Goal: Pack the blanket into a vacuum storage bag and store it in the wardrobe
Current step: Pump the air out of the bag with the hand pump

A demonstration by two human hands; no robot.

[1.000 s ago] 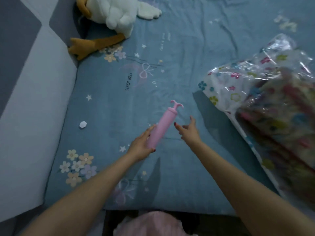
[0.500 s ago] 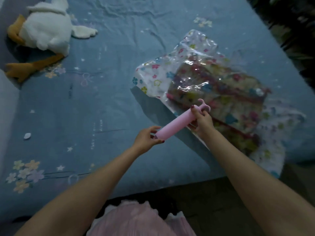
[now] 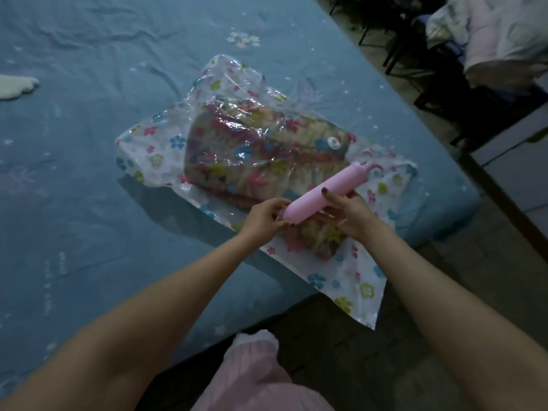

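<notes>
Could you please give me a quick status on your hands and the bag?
Left hand and right hand both grip the pink pump. Blanket inside vacuum bag on bed; valve unobstructed.

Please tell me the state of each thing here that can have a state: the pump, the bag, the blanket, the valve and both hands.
pink hand pump: held in the air over the bag, handle pushed in
vacuum storage bag: flat on the bed, still puffy
blanket: folded, inside the bag
valve: nothing attached to it
left hand: grips the pump's lower end
right hand: holds the pump's barrel
</notes>
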